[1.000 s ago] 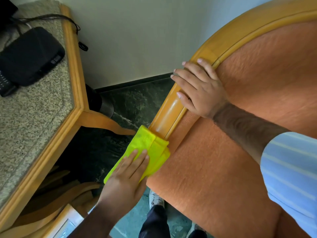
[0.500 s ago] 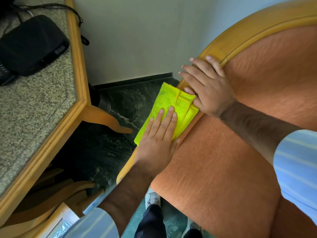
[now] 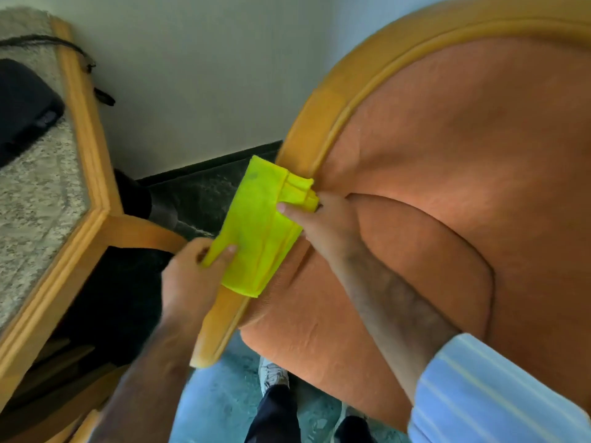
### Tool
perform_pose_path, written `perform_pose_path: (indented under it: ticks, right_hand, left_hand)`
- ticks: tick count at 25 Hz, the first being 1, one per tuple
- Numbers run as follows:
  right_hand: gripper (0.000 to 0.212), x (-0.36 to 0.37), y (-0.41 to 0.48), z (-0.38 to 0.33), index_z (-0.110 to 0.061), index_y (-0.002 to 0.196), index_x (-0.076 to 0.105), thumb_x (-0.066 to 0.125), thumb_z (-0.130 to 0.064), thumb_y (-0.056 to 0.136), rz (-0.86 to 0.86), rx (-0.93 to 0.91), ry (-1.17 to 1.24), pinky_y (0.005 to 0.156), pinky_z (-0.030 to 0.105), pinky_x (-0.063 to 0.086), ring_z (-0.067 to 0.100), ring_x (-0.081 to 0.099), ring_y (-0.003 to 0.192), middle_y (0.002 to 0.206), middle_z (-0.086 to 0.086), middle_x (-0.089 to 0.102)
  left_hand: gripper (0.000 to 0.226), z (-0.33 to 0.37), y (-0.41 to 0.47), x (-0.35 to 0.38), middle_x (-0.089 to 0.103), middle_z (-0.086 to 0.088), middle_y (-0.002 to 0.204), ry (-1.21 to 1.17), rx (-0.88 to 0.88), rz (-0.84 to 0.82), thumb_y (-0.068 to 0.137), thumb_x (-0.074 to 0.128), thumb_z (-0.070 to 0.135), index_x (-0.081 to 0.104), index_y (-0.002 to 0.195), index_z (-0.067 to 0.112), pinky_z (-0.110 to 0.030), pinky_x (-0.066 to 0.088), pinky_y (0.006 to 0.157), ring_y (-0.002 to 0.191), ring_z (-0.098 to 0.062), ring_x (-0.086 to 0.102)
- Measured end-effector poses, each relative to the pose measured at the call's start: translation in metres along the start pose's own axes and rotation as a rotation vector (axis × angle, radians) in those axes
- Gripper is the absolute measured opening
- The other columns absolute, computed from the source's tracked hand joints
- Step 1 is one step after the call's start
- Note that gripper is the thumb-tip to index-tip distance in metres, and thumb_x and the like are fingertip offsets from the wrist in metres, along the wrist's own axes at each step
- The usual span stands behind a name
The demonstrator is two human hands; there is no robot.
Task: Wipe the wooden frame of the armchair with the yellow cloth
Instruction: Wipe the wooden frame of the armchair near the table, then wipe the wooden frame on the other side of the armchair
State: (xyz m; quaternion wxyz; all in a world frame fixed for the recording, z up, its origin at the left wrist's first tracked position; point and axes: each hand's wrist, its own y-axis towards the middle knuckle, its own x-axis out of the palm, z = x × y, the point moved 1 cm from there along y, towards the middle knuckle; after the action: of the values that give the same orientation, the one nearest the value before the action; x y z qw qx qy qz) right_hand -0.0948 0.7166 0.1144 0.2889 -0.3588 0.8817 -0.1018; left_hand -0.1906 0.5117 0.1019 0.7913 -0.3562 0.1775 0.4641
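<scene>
Head view: yellow cloth (image 3: 262, 231) draped over wooden frame (image 3: 307, 135) mid-rail. Left hand (image 3: 188, 276) now pinches cloth's lower edge instead of pressing flat; right hand (image 3: 323, 219), off upper rail, grips cloth's upper fold. Likely refolding; upper curve unwiped.

Home living room: upholstered armchair (image 3: 447, 187) beside granite-topped side table (image 3: 35, 193)

**Where everything sits around the chair arm**

So the cloth (image 3: 262, 228) is draped over the wooden frame (image 3: 323, 123), which runs along the left edge of the cushion (image 3: 447, 187). Left hand (image 3: 188, 276) pinches the cloth's lower-left corner, right hand (image 3: 323, 219) its upper-right edge. Table (image 3: 92, 174) stands left of the chair, a box (image 3: 22, 103) on top.
</scene>
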Motion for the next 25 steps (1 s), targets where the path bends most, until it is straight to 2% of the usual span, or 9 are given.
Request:
perform_pose_path:
  ticks: [4,6,8,10,12,16,18,21,25]
  right_hand:
    - [0.027,-0.055,-0.011,-0.006,-0.007,0.093,0.076,0.084,-0.031,0.084,0.133,-0.032,0.044,0.076,0.048,0.057,0.032,0.072,0.084,0.087,0.013,0.080]
    - [0.022,-0.110,-0.026,0.001,-0.007,0.097,0.077,0.084,-0.022,0.083,0.217,-0.025,0.126,0.082,0.051,0.057,0.033,0.073,0.089,0.092,0.014,0.080]
    - [0.021,-0.168,-0.051,0.017,-0.009,0.099,0.079,0.086,-0.019,0.081,0.296,-0.031,0.169,0.083,0.051,0.058,0.027,0.074,0.087,0.091,0.010,0.081]
    - [0.018,-0.222,-0.082,0.038,-0.009,0.093,0.079,0.086,-0.019,0.080,0.344,-0.042,0.121,0.078,0.050,0.057,0.019,0.070,0.080,0.085,0.009,0.079]
    - [0.019,-0.271,-0.119,0.066,-0.009,0.099,0.080,0.083,-0.018,0.083,0.381,-0.010,0.078,0.083,0.048,0.056,0.019,0.072,0.088,0.094,0.011,0.081]
    - [0.028,-0.345,-0.197,0.127,-0.017,0.119,0.074,0.072,-0.010,0.091,0.454,0.131,0.035,0.097,0.040,0.056,0.023,0.071,0.110,0.117,0.005,0.079]
    - [0.032,-0.371,-0.241,0.165,-0.026,0.121,0.068,0.073,-0.013,0.093,0.556,0.236,0.068,0.096,0.039,0.058,0.018,0.071,0.108,0.118,0.001,0.077]
    - [0.026,-0.388,-0.292,0.222,-0.031,0.108,0.064,0.076,-0.015,0.092,0.650,0.368,0.084,0.091,0.042,0.061,0.015,0.072,0.097,0.108,-0.003,0.077]
    - [0.022,-0.380,-0.320,0.287,-0.029,0.104,0.066,0.078,-0.017,0.091,0.693,0.468,-0.005,0.084,0.030,0.056,0.015,0.071,0.095,0.102,-0.002,0.076]
  left_hand:
    - [0.015,0.046,-0.035,0.019,0.080,-0.005,0.092,-0.356,0.026,-0.127,0.086,0.079,0.033,0.071,0.092,0.023,-0.025,0.059,0.067,0.079,-0.012,0.072]
    - [0.014,0.074,-0.065,0.054,0.082,-0.001,0.102,-0.398,0.025,-0.303,0.089,0.077,0.025,0.071,0.102,0.024,-0.031,0.062,0.076,0.088,-0.014,0.077]
    - [0.022,0.097,-0.096,0.095,0.081,0.000,0.109,-0.391,0.042,-0.504,0.089,0.074,0.015,0.071,0.110,0.024,-0.038,0.061,0.082,0.095,-0.018,0.077]
    - [0.025,0.119,-0.128,0.133,0.081,-0.003,0.108,-0.353,0.073,-0.660,0.086,0.073,0.012,0.072,0.108,0.024,-0.034,0.064,0.072,0.090,-0.016,0.077]
    - [0.026,0.137,-0.166,0.167,0.082,-0.001,0.105,-0.313,0.088,-0.811,0.085,0.073,0.010,0.073,0.107,0.024,-0.028,0.063,0.064,0.087,-0.014,0.079]
    - [0.048,0.157,-0.242,0.223,0.082,-0.004,0.108,-0.192,0.114,-1.043,0.068,0.087,0.018,0.074,0.115,0.021,-0.043,0.062,0.081,0.098,-0.022,0.078]
    - [0.050,0.156,-0.287,0.253,0.082,-0.005,0.106,-0.146,0.082,-1.135,0.066,0.093,0.014,0.074,0.113,0.017,-0.047,0.066,0.078,0.097,-0.025,0.078]
    - [0.028,0.134,-0.350,0.298,0.083,-0.001,0.093,-0.084,0.004,-1.224,0.083,0.082,0.002,0.071,0.106,0.012,-0.038,0.067,0.065,0.086,-0.022,0.080]
    - [0.021,0.091,-0.390,0.343,0.077,-0.021,0.102,0.012,-0.037,-1.165,0.087,0.079,0.004,0.067,0.104,0.007,-0.060,0.064,0.079,0.093,-0.036,0.078]
